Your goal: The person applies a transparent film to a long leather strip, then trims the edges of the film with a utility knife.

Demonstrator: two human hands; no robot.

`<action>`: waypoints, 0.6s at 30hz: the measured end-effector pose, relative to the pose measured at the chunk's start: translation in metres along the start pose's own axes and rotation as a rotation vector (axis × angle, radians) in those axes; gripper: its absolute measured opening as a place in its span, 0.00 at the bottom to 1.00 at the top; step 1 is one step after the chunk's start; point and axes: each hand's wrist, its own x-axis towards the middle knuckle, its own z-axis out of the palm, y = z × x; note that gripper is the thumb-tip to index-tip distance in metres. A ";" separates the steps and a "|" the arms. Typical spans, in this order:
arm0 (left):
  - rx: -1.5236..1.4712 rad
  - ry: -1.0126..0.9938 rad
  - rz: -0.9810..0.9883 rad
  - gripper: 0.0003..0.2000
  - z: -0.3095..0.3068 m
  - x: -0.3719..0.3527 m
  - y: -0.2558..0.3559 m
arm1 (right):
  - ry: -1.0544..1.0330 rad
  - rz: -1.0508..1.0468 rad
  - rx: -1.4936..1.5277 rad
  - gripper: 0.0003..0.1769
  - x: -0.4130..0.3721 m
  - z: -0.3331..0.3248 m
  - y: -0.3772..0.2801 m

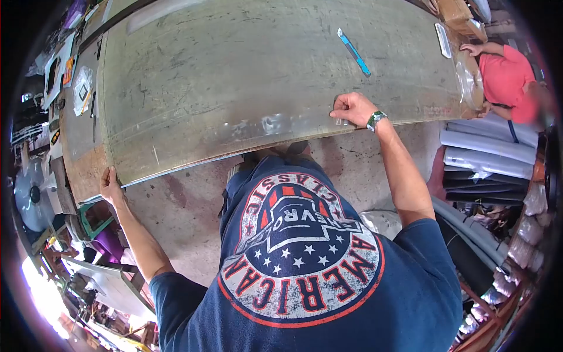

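My left hand (111, 185) is at the near left corner of the large worn table (223, 76), its fingers closed at the edge; what they grip is too small to tell. Over the near edge, right of the middle, my right hand (353, 110) pinches clear film that glints just under the fingertips. More shiny wrinkles of clear film (272, 122) show along the near side of the tabletop. A blue cutter knife (354, 53) lies on the table beyond my right hand, apart from it.
At the right end a person in a red shirt (509, 76) has both hands near bunched clear plastic (468, 79). A white-edged strip (443, 40) lies nearby. Wrapped rolls (489, 157) are stacked below right. Tools and a plastic bag (82, 91) lie at left; a fan (34, 193) stands beyond.
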 end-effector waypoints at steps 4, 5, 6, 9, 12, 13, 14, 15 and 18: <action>-0.010 -0.002 0.011 0.19 0.000 0.000 0.000 | 0.027 -0.005 -0.046 0.16 -0.002 -0.005 -0.003; -0.022 -0.005 0.017 0.20 0.000 0.000 0.001 | 0.028 0.001 -0.049 0.16 -0.001 -0.005 -0.003; -0.036 -0.008 0.023 0.20 0.000 0.000 0.001 | 0.030 0.005 -0.052 0.16 -0.001 -0.005 -0.003; -0.006 -0.013 0.015 0.20 -0.002 0.001 0.000 | 0.042 -0.009 -0.056 0.16 0.000 -0.004 0.001; -0.004 -0.023 -0.021 0.20 -0.003 0.004 -0.001 | 0.061 0.026 -0.058 0.16 0.000 -0.004 0.001; -0.025 -0.018 0.014 0.20 -0.001 0.002 -0.001 | 0.068 0.024 -0.070 0.16 -0.001 -0.004 0.001; -0.022 -0.016 0.017 0.20 0.000 0.001 0.001 | 0.077 0.021 -0.083 0.16 -0.001 -0.004 0.000; -0.020 -0.014 0.018 0.20 0.000 0.000 0.003 | 0.085 0.019 -0.096 0.17 -0.002 -0.005 -0.001; -0.014 -0.010 0.018 0.20 0.002 -0.003 0.006 | 0.086 0.055 -0.101 0.17 -0.003 -0.006 -0.005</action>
